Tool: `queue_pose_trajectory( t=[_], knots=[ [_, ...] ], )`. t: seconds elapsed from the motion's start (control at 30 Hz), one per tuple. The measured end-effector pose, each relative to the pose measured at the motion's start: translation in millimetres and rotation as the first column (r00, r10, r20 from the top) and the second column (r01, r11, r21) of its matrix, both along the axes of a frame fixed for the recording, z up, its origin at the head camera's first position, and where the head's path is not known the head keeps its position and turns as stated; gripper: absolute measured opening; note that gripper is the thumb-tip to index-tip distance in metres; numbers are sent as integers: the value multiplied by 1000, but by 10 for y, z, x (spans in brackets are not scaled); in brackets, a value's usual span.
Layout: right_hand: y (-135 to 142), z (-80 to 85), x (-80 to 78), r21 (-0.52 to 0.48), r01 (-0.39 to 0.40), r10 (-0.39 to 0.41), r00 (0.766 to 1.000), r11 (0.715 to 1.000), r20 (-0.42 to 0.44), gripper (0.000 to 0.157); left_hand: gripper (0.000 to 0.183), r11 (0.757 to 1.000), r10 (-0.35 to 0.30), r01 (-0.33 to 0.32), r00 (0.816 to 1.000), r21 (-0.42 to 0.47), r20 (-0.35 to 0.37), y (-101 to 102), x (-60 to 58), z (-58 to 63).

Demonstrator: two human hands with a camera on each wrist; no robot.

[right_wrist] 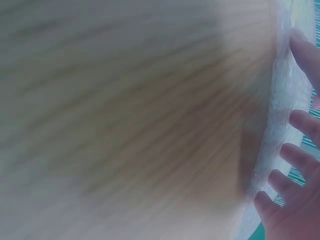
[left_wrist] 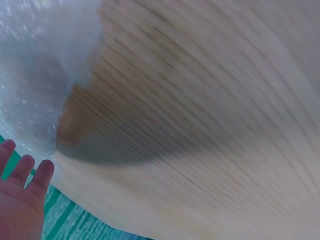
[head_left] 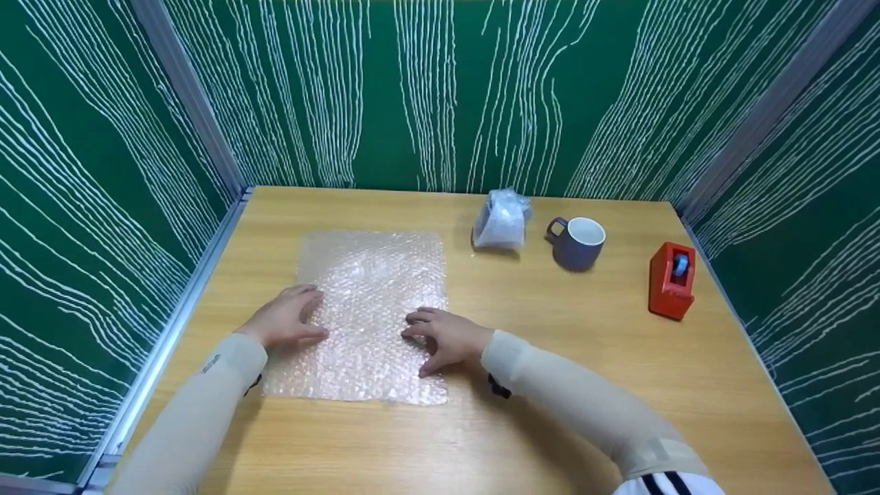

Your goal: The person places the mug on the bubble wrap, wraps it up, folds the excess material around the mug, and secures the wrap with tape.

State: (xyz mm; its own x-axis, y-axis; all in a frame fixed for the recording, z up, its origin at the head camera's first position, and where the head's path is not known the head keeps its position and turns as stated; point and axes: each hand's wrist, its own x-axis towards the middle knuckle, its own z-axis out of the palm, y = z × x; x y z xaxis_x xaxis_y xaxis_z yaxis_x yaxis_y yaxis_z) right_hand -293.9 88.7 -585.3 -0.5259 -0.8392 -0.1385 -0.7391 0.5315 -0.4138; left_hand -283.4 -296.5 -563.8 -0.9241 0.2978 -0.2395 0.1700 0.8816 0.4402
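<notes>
Head: bundle (head_left: 502, 223), mug (head_left: 576, 249), tape dispenser (head_left: 667, 289) stand apart from bubble wrap (head_left: 371, 295).

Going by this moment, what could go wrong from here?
The clear plastic bubble-wrap sheet lies flat, with the left hand and right hand at opposite side edges; an uneven pull might skew or crease it. The dark grey, white-lined mug stands unwrapped, its handle pointing toward the crumpled, translucent plastic bundle, so a careless reach might knock the two together.
</notes>
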Motion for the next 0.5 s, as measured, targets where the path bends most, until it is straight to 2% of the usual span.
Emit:
queue_pose_trajectory(
  t=[0.2,0.5],
  knots=[
    [237,-30,38,-21,-11,11,1000,1000,0,86,96,993,-119,118,991,-20,-58,192,-75,-35],
    [555,-2,94,-8,-18,19,999,1000,30,84,93,979,-205,203,976,-36,-73,489,-148,-86]
  ],
)
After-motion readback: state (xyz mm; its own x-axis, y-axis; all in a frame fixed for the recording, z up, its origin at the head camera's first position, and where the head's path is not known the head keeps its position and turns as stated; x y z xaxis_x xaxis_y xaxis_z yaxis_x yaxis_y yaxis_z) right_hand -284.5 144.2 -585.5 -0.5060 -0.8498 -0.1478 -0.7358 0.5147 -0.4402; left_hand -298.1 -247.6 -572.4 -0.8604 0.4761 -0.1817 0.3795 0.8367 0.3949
